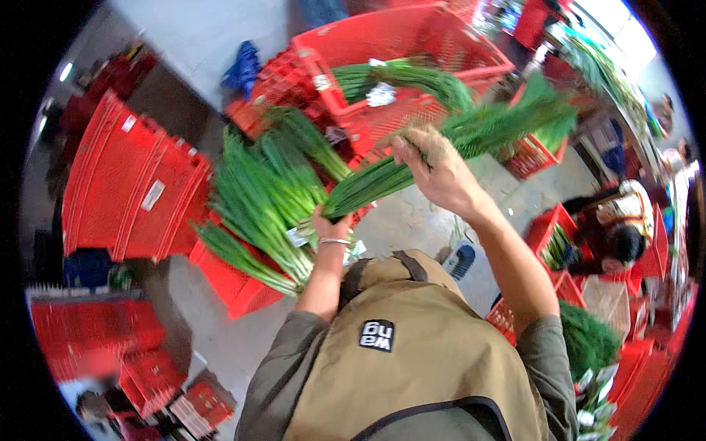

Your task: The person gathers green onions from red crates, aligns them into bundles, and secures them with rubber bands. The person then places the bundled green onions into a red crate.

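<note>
My left hand (331,223) is closed on the lower end of a bundle of long green stalks (369,184), chives or a similar leafy vegetable. Further along the same bundle, my right hand (436,162) has its fingers curled about it. The bundle slants up to the right, and its tips blur. Against my left hand lies a pile of scallion-like greens (270,209) with pale stems, resting on a red crate (242,292). White tags show among the stems by my wrist. Beyond both hands, a large red plastic crate (397,38) holds more tagged green bunches (408,80).
Stacked red crates (138,187) stand at the left. To the right a co-worker (623,226) bends over a red crate of greens. Dark green bunches (587,336) lie at lower right. A dark blue slipper (462,260) shows on the grey floor (408,231).
</note>
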{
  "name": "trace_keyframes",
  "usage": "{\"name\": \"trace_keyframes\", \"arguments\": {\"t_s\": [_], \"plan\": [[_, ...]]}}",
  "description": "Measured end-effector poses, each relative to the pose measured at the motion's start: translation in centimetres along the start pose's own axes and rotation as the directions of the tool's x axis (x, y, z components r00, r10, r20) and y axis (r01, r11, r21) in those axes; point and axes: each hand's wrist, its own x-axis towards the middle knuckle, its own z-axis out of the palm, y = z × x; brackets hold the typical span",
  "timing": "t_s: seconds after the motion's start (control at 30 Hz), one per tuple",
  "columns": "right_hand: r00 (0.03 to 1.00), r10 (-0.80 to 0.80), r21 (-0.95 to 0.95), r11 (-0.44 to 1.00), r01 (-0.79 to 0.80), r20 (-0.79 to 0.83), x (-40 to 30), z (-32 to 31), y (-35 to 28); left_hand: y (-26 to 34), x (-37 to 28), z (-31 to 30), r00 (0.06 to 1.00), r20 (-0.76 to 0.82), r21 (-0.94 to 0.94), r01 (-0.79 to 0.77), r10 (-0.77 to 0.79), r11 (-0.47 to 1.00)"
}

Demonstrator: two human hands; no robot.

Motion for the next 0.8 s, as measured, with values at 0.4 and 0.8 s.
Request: {"name": "trace_keyframes", "arguments": {"t_s": [0.4,0.8], "plan": [[0.765,-0.516,-0.281,0.724,0.630,0.385,14.7,12.1,-11.1,6.8,-3.3,5.2,0.851,0.522,-0.345,0.158,0.049,0.925],[0.697,-0.222,-0.490,0.570,0.660,0.682,19.2,18.2,-15.5,19.2,-24.5,19.6,-0.102,0.965,-0.081,-0.992,0.244,-0.092]]}}
